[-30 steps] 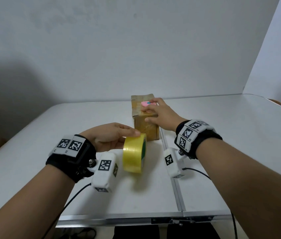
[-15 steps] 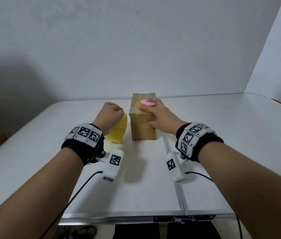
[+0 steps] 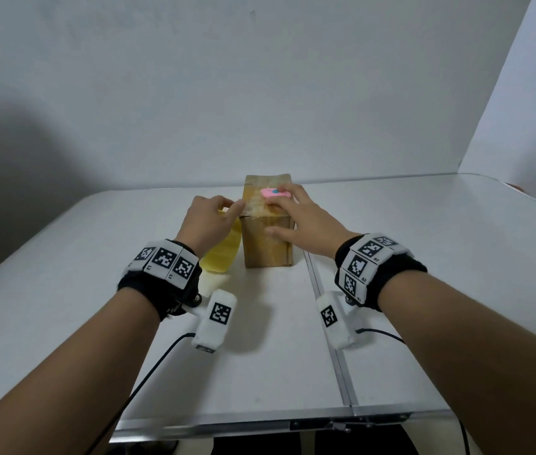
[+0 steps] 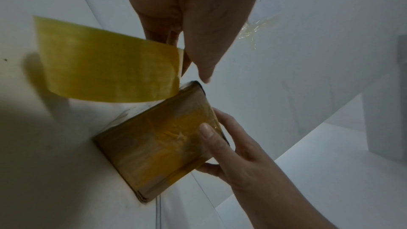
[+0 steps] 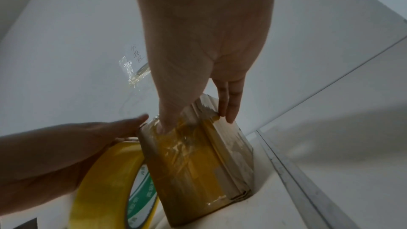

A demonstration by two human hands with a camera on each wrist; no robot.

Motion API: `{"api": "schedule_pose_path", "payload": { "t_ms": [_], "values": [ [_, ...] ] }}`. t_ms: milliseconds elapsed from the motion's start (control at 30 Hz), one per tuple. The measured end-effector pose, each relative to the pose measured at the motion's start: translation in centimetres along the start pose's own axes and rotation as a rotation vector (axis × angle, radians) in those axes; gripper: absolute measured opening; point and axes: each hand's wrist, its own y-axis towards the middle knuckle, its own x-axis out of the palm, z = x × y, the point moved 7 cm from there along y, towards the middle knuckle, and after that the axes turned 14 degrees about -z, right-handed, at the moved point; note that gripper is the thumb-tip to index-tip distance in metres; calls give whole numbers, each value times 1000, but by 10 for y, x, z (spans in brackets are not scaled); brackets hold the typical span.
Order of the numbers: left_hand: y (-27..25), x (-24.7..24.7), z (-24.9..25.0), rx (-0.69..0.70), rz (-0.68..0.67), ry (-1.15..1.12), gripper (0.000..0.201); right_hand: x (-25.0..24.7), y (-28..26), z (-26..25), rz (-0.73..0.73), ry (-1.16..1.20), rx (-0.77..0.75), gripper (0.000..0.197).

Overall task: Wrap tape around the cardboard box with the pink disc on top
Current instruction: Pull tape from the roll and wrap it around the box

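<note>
Centrally on the white table point(image 3: 424, 274) stands the cardboard box point(image 3: 268, 244), upright, its faces already covered with shiny yellowish film. On its top face, toward the right edge, lies the pink disc point(image 3: 271, 192), which bears a small blue mark.

Right hand point(image 3: 299, 224): laid over the top right corner of the box. Its fingers point(image 3: 288, 196) are straight and slightly spread; the fingertips rest on the box top beside and partly over the disc, and the thumb presses flat against the near face, as the left wrist view confirms point(image 4: 207, 131). In the right wrist view two further fingers point(image 5: 229, 104) reach down the box's right side.

Left hand point(image 3: 207, 221): just left of the box, at the level of its top edge. It holds the roll of yellow tape point(image 3: 222, 254), which hangs below the palm and lies close against the left face of the box; the green-printed inner core shows in the right wrist view point(image 5: 141, 185). The fingers pass through or behind the roll, and the exact grip is hidden. The thumb point(image 3: 237, 205) is extended to the upper left corner of the box, where it touches or nearly touches the edge; the views do not settle which.

A crumpled scrap of clear tape point(image 5: 134, 72) is stuck to the white wall point(image 3: 260, 93) behind, next to some handwritten marks. Both wrists carry black bands with coded markers and a small white camera unit point(image 3: 215, 318) with a trailing cable.
</note>
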Motion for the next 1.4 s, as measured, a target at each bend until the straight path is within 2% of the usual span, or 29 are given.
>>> {"api": "schedule_pose_path", "payload": {
  "t_ms": [100, 167, 300, 467, 667, 766, 1000, 1300, 1400],
  "values": [
    [3, 10, 1, -38, -71, 11, 67, 0, 1, 0, 9, -72, -1, 59],
    [4, 13, 0, -43, -95, 14, 71, -2, 2, 1, 10, -110, -10, 59],
    [7, 13, 0, -35, -104, 14, 68, -6, 6, 2, 7, -163, -17, 60],
    [7, 16, -1, -32, -121, 2, 68, 2, 11, 2, -38, -202, -12, 70],
    [6, 17, 1, -27, -110, -45, 66, 8, 14, -1, -79, -347, 55, 81],
    [7, 18, 1, -18, -109, -76, 64, 7, 14, -9, -48, -400, 93, 84],
    [5, 19, -1, -2, -103, -91, 64, 10, 16, -19, 33, -434, 139, 77],
    [6, 19, 0, -14, -121, -100, 66, 14, 13, -13, -40, -466, 143, 87],
    [7, 19, 1, -18, -122, -103, 65, 12, 14, -10, -70, -466, 127, 83]
  ]
}}
